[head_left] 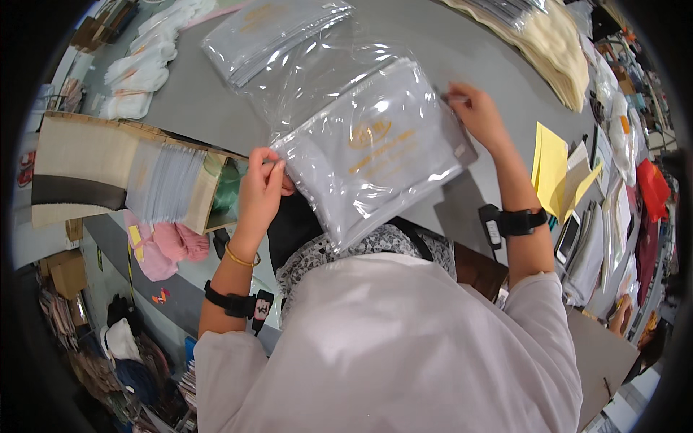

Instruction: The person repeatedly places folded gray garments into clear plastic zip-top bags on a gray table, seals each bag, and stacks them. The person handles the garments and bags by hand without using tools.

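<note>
A clear plastic bag (pixel 386 162) with gold printing lies tilted in front of me, its near corner hanging over the table edge by my lap. Folded pale grey fabric shows through its film. At the bag's left corner, my left hand (pixel 262 186) is closed with thumb and fingers pinching the edge. My right hand (pixel 476 114) has its fingers drawn together on the upper right edge. A loose, wrinkled stretch of clear film (pixel 310 79) spreads from the bag's far side toward a stack of similar packed bags (pixel 271 32).
Left of me, an open carton (pixel 86 151) holds a row of packed bags, with pink cloth (pixel 170 249) beside it. White bundles (pixel 144 65) lie at the far left. Cream fabric (pixel 534 43), yellow paper (pixel 550 169) and a phone (pixel 568 237) are on the right.
</note>
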